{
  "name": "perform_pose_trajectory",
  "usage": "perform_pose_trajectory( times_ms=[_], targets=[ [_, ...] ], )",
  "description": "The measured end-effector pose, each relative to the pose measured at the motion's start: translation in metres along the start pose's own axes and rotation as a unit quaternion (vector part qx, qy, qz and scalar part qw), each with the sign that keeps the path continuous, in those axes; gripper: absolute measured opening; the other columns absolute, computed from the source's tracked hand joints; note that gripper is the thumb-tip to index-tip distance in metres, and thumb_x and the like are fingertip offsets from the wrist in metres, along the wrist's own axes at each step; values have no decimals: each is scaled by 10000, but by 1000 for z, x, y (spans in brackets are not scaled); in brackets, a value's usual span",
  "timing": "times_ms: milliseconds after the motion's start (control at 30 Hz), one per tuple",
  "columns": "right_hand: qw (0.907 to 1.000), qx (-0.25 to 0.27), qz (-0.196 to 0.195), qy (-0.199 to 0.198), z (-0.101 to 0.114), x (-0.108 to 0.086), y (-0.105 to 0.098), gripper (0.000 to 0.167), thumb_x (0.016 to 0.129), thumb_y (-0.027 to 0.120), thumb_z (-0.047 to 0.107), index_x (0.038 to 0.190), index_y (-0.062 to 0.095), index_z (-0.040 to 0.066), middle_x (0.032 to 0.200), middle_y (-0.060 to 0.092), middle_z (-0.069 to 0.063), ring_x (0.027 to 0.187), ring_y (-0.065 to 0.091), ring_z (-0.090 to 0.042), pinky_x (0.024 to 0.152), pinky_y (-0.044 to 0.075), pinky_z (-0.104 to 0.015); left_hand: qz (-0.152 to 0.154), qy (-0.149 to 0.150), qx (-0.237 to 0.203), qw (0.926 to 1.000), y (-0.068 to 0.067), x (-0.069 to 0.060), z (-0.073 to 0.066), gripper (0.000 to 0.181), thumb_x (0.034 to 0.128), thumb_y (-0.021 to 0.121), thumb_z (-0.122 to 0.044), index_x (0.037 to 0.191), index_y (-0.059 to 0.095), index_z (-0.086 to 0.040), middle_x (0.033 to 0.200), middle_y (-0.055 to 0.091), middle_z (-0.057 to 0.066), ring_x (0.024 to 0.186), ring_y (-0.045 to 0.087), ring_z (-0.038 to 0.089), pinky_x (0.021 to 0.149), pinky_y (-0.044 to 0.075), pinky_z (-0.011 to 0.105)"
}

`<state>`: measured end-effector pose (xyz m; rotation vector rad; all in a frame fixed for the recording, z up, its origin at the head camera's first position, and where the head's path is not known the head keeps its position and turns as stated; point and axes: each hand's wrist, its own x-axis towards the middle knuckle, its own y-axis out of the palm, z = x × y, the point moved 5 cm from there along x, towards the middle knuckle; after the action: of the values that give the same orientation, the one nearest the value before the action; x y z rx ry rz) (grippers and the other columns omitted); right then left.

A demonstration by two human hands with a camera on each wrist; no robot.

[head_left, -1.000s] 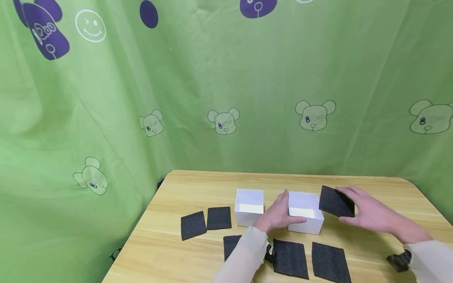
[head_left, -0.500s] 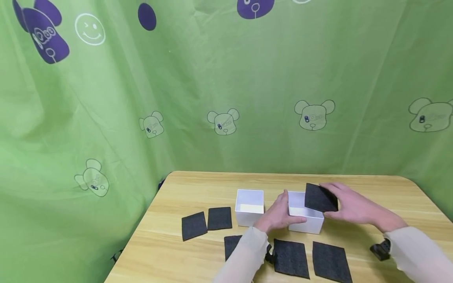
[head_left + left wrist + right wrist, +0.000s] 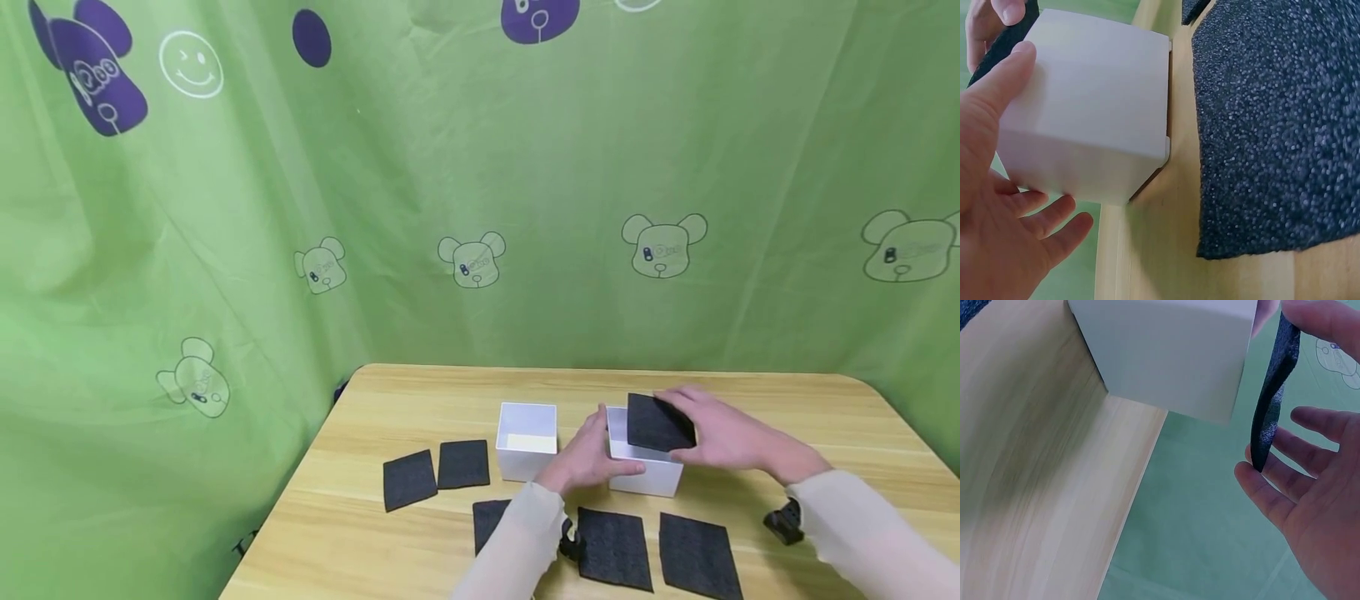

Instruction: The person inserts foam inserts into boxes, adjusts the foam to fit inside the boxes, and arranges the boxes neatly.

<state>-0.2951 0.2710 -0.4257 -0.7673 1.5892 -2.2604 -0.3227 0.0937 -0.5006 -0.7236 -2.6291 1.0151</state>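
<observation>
In the head view my left hand (image 3: 585,458) holds the right-hand white open-topped box (image 3: 654,481), thumb on its front and fingers along its left side. My right hand (image 3: 727,432) grips a thin black foam sheet (image 3: 656,422) by its edges, tilted over that box's opening. Seen from the right wrist, the sheet (image 3: 1267,406) is edge-on and slightly bent between thumb and fingertips, beside the box (image 3: 1166,356). In the left wrist view, the left thumb presses the box wall (image 3: 1097,81), and another foam sheet (image 3: 1279,131) lies nearby on the table.
A second white box (image 3: 525,465) stands left of the left hand. Several black foam sheets lie flat: two at the left (image 3: 463,463), others along the front (image 3: 615,550), one partly under the left sleeve. A green curtain (image 3: 570,317) hangs behind the wooden table (image 3: 337,533).
My right hand has carried the foam sheet leftward, from beside the right-hand box to over its opening. The left hand has stayed on the box.
</observation>
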Motion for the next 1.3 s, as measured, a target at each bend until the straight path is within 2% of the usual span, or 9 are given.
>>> perform_pose_trajectory(
  times_ms=[233,700,833,1067,1300],
  targets=[
    [10000,39,32,-22,1,1,7,845,675,826,337,1339,454,-30,1269,503,-212,1122,506,-378,907,442,-543,28,-189,-167,9997,-1,-2,0,1099,760,747,-501,1532,58,-131,1548,197,38,1367,277,179,1084,296,321],
    [9999,73,100,-52,5,1,12,800,662,837,318,1309,500,-9,1254,518,-167,1108,516,-331,892,457,-505,99,82,144,9998,-1,-3,-1,1078,751,751,-502,1532,101,-142,1537,217,65,1354,307,198,1074,317,369],
    [9997,170,191,-44,3,1,14,785,670,833,325,1307,505,1,1263,514,-160,1108,515,-322,889,457,-497,149,207,75,9996,-1,-3,1,1027,767,745,-482,1528,138,-156,1542,206,81,1366,285,211,1082,301,388],
    [9991,286,291,-60,2,0,14,760,710,812,342,1304,512,-24,1291,500,-206,1161,484,-390,934,419,-545,163,288,-134,9994,1,-3,1,992,775,749,-451,1526,152,-199,1540,217,69,1364,288,202,1085,295,407],
    [9981,486,362,-88,0,-1,17,724,762,776,368,1308,516,-30,1331,467,-241,1200,442,-440,961,379,-586,140,232,-34,9996,0,-4,2,1027,778,739,-472,1530,122,-141,1531,239,60,1353,307,193,1077,312,393]
  ],
)
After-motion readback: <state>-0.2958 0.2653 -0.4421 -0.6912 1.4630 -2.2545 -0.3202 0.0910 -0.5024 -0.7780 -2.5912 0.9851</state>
